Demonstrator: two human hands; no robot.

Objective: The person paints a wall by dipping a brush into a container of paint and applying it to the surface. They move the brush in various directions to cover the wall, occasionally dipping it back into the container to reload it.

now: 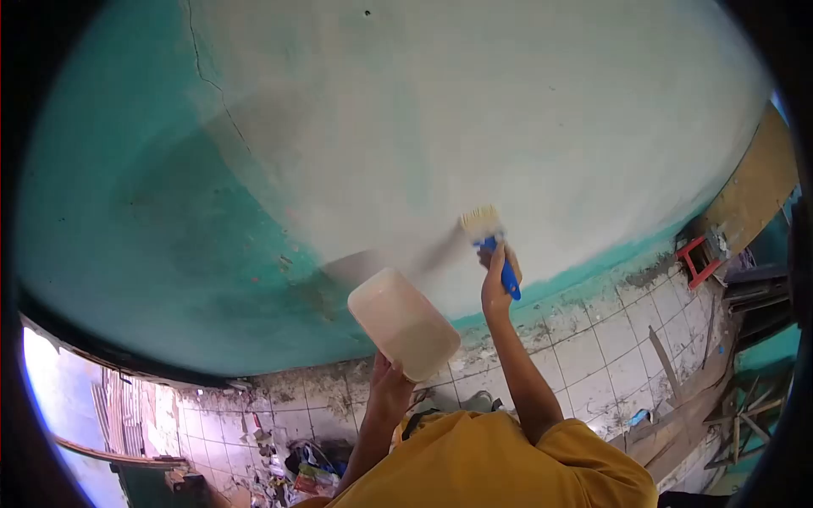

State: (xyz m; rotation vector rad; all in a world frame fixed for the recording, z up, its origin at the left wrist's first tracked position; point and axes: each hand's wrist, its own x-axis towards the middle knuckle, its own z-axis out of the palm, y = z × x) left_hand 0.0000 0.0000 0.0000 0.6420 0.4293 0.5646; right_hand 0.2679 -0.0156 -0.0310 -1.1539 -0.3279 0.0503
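Note:
My right hand (498,269) is closed round the blue handle of a wide paintbrush (483,224), its pale bristles pointing up and overlapping the wall in this view. White paint covers much of the green wall (195,245) in front of me, with green showing at the left and along the bottom. In my left hand (391,388) is a whitish plastic tub (405,326), gripped by its near end and tilted. The tub is left of the brush and lower in view.
Dirty white floor tiles (584,347) run along the wall's foot. A red stool (697,261) stands at right, near wooden boards (677,415) on the floor. Clutter (313,474) lies at lower left. A crack (203,76) runs down the upper-left wall.

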